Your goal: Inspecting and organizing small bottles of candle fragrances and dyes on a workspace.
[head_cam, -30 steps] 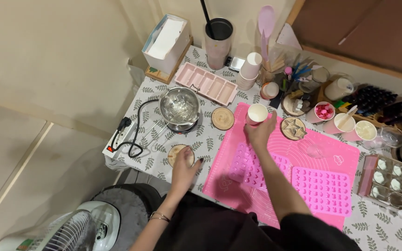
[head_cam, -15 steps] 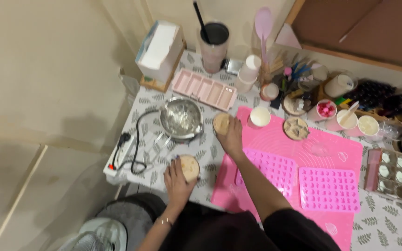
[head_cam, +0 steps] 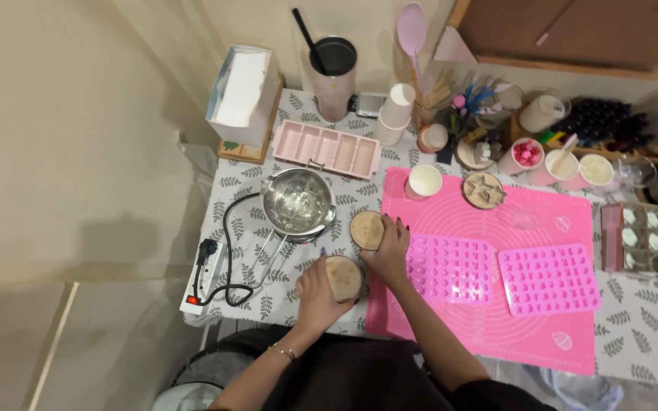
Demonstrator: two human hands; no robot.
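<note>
My left hand (head_cam: 315, 293) grips a round wooden disc (head_cam: 343, 278) near the table's front edge. My right hand (head_cam: 388, 253) holds a second round wooden disc (head_cam: 366, 230) just above it, at the left edge of the pink silicone mat (head_cam: 489, 339). The two discs are close together but apart. A steel pot (head_cam: 297, 202) with a wire handle stands just left of the hands. A white paper cup (head_cam: 423, 182) sits at the mat's top left corner.
Two pink silicone moulds (head_cam: 451, 268) (head_cam: 548, 278) lie on the mat. A pink bar mould (head_cam: 327, 148), tumbler (head_cam: 333, 67), tissue box (head_cam: 243, 90) and cups stand behind. A power strip (head_cam: 202, 278) with black cable lies at the left edge. An egg-like tray (head_cam: 653, 238) is right.
My right hand has come back from the white cup to the wooden disc and drawn it toward me. My left hand has lifted its disc closer to the right hand.
</note>
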